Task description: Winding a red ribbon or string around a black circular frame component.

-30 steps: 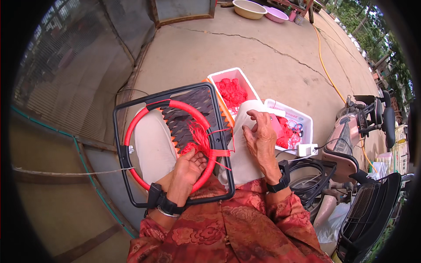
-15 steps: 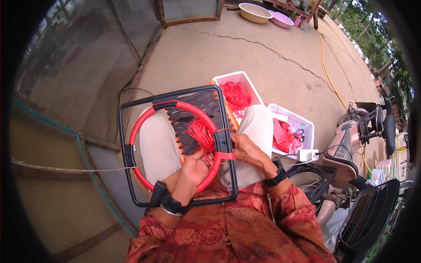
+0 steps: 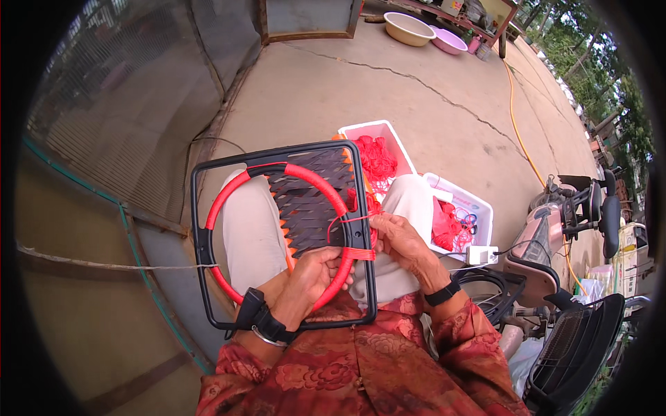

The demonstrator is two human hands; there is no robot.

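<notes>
As the right hand pinches red cord beside the black frame, mid-picture, the left hand curls round the red-wrapped ring, any pinch unclear to me; slackened tension could loosen the coils.

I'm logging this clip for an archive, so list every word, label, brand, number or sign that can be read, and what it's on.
None can be read.
White box on the right: coloured marking on its far wall, too small and blurred to read.
Black frame and red-wrapped ring: no lettering that I can make out.
</notes>
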